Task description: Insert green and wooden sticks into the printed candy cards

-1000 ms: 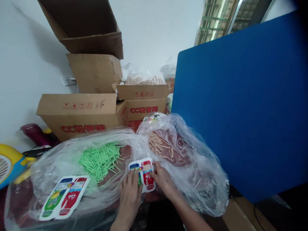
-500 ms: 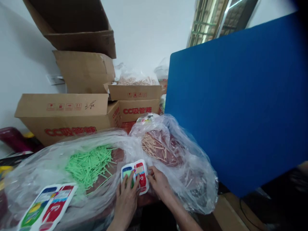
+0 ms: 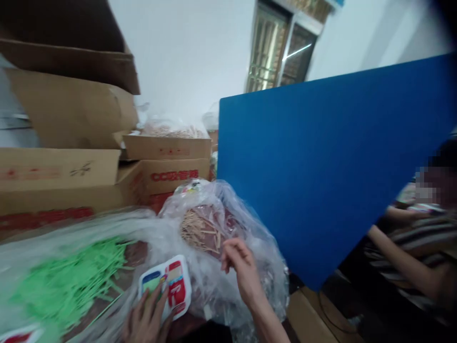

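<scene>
My left hand [image 3: 146, 320] lies with fingers spread on a small printed packet [image 3: 167, 286], white with blue, green and red bottle shapes, pressing it onto clear plastic. My right hand [image 3: 240, 269] is raised above a clear plastic bag [image 3: 228, 224] that holds tan thin sticks [image 3: 198, 232]. Its fingers are curled loosely and pinched; what they hold, if anything, is too small to see. Green thin sticks [image 3: 67, 281] lie in a second clear bag [image 3: 107, 228] at the left.
Stacked cardboard boxes [image 3: 71, 143] with red print fill the back left. A large blue panel [image 3: 328, 166] stands upright on the right. Behind it another person's arm [image 3: 396, 259] in a striped sleeve shows. A second printed packet [image 3: 17, 335] peeks in at the bottom left.
The view has swung to the right. My right hand has lifted off the packet and risen toward the bag of tan sticks. My left hand stays on the packet.
</scene>
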`<action>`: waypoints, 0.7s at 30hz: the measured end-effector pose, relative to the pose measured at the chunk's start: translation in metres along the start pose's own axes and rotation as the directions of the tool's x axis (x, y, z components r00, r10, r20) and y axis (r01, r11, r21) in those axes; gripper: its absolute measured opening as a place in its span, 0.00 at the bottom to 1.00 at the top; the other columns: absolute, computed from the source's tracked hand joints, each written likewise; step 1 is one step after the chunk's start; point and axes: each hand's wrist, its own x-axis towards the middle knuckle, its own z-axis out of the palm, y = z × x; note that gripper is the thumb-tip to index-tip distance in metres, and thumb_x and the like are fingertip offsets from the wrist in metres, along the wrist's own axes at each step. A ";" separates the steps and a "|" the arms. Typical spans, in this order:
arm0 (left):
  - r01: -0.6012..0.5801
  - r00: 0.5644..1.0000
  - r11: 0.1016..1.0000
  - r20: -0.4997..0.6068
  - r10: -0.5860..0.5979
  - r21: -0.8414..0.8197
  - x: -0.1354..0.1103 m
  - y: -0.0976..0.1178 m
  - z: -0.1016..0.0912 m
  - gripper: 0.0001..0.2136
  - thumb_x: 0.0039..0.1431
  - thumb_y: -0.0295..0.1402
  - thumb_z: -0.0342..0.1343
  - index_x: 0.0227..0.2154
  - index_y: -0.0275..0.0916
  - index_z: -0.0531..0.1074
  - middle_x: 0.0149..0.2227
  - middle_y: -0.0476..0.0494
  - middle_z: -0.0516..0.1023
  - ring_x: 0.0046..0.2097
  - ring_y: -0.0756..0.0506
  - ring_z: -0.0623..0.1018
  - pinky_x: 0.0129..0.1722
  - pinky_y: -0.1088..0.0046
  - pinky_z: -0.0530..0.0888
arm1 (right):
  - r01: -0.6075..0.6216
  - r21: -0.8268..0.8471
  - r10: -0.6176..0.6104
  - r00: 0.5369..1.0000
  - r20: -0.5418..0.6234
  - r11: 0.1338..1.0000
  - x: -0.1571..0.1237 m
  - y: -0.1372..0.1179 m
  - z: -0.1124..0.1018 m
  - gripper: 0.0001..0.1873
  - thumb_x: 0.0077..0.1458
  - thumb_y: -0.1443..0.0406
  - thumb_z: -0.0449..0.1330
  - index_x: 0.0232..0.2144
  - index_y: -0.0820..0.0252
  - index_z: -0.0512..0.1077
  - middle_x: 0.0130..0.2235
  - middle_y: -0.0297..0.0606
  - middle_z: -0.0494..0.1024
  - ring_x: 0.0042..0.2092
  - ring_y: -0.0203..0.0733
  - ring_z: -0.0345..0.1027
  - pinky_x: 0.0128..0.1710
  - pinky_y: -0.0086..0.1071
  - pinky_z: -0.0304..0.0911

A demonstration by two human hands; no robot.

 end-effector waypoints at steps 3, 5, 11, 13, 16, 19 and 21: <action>0.006 0.997 1.000 -0.078 -0.003 0.027 -0.010 -0.002 -0.017 0.21 0.58 0.37 0.53 0.54 0.45 0.70 0.55 0.44 0.75 0.57 0.38 0.69 0.52 0.61 0.63 | -0.200 -0.200 0.258 0.909 0.329 0.959 -0.013 0.060 0.033 0.10 0.52 0.59 0.61 0.28 0.61 0.71 0.23 0.30 0.71 0.23 0.31 0.62 0.24 0.26 0.56; 0.072 0.994 0.997 -0.082 -0.069 0.035 -0.018 -0.009 -0.028 0.20 0.58 0.34 0.52 0.55 0.44 0.69 0.54 0.43 0.75 0.56 0.39 0.69 0.52 0.61 0.62 | -0.257 -0.223 0.330 0.847 0.417 0.940 -0.020 0.075 0.049 0.12 0.54 0.57 0.59 0.30 0.61 0.72 0.25 0.31 0.72 0.24 0.32 0.64 0.26 0.26 0.57; 0.389 0.918 0.915 -0.124 -0.377 0.101 -0.043 -0.080 -0.079 0.17 0.60 0.37 0.48 0.49 0.42 0.73 0.49 0.40 0.78 0.54 0.36 0.70 0.52 0.57 0.63 | -0.184 -0.364 0.364 0.770 0.524 0.913 -0.011 0.090 0.065 0.11 0.55 0.58 0.57 0.29 0.60 0.71 0.26 0.32 0.71 0.26 0.34 0.64 0.28 0.28 0.61; 0.515 0.856 0.839 -0.148 -0.495 0.175 -0.053 -0.115 -0.100 0.17 0.60 0.39 0.47 0.46 0.40 0.75 0.46 0.38 0.79 0.52 0.35 0.71 0.51 0.55 0.64 | -0.141 -0.437 0.391 0.729 0.561 0.888 -0.008 0.101 0.071 0.10 0.56 0.59 0.55 0.29 0.60 0.71 0.27 0.32 0.72 0.26 0.34 0.65 0.27 0.27 0.59; 0.597 0.797 0.752 -0.104 -0.595 0.280 -0.074 -0.170 -0.128 0.19 0.60 0.40 0.44 0.43 0.38 0.76 0.46 0.35 0.78 0.49 0.33 0.72 0.48 0.54 0.66 | -0.027 -0.530 0.413 0.662 0.626 0.848 -0.005 0.114 0.092 0.08 0.56 0.63 0.54 0.30 0.59 0.71 0.27 0.32 0.73 0.26 0.34 0.67 0.26 0.26 0.57; 0.561 0.816 0.774 -0.038 -0.577 0.292 -0.094 -0.214 -0.142 0.19 0.59 0.42 0.43 0.42 0.38 0.75 0.42 0.36 0.80 0.46 0.36 0.75 0.48 0.58 0.68 | 0.169 -0.558 0.343 0.636 0.691 0.812 0.006 0.121 0.127 0.09 0.56 0.65 0.53 0.30 0.59 0.73 0.26 0.32 0.75 0.27 0.34 0.68 0.27 0.25 0.56; 0.587 0.797 0.735 -0.083 -0.598 0.339 -0.103 -0.231 -0.142 0.20 0.58 0.43 0.42 0.41 0.38 0.75 0.40 0.35 0.79 0.42 0.35 0.76 0.44 0.58 0.70 | 0.362 -0.562 0.259 0.619 0.742 0.744 0.019 0.126 0.155 0.10 0.56 0.66 0.53 0.30 0.59 0.74 0.28 0.32 0.76 0.31 0.35 0.69 0.30 0.25 0.57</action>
